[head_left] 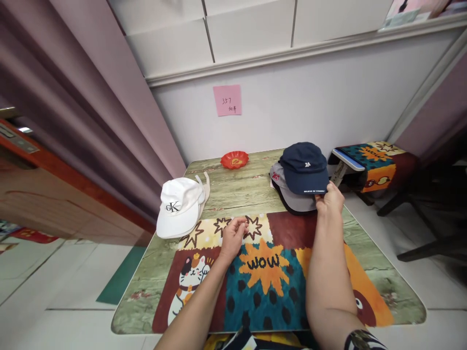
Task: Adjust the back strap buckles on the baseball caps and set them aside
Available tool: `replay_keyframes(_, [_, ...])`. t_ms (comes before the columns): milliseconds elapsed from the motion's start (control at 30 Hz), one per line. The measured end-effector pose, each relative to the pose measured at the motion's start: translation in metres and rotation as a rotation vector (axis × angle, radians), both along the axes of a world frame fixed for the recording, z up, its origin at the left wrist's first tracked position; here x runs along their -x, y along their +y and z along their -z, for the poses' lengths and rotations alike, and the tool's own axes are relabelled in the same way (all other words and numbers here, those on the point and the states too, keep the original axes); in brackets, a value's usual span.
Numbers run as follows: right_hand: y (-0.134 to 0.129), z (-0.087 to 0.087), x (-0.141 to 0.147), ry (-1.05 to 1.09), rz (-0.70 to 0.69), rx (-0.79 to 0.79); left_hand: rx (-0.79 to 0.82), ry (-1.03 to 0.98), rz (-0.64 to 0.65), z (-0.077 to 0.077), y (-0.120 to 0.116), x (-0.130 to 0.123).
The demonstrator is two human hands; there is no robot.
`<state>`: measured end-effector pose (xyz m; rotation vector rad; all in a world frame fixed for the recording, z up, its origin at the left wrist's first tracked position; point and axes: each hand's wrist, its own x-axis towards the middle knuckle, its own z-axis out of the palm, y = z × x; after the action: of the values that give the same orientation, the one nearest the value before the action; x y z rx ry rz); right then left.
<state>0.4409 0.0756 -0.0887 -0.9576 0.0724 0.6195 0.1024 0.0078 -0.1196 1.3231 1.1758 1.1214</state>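
A navy cap [304,167] with a small white logo lies on top of a grey cap [296,200], which has a dark brim beneath it, at the table's right side. My right hand [330,198] is closed on the front edge of the navy cap's brim. Over the patterned mat [268,301], my left hand [234,236] hovers or rests with curled fingers pressed together; whether anything is between them is hidden. At the left stands a white cap [178,206] with black letters, and a pale strap sticks up behind it.
A red scalloped dish [234,160] sits near the back edge of the green wooden table [136,296]. Behind it is a white wall with a pink note [227,100]. A small covered stand [379,165] is beyond the right edge.
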Motion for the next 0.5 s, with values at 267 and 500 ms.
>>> replay_keyframes(267, [0.001, -0.003, -0.001, -0.085, -0.145, -0.060, -0.008, 0.009, 0.000, -0.002, -0.001, -0.001])
replay_keyframes(500, [-0.008, 0.019, -0.007, -0.400, -0.113, 0.365, 0.005, 0.009, 0.001, -0.002, -0.001, 0.000])
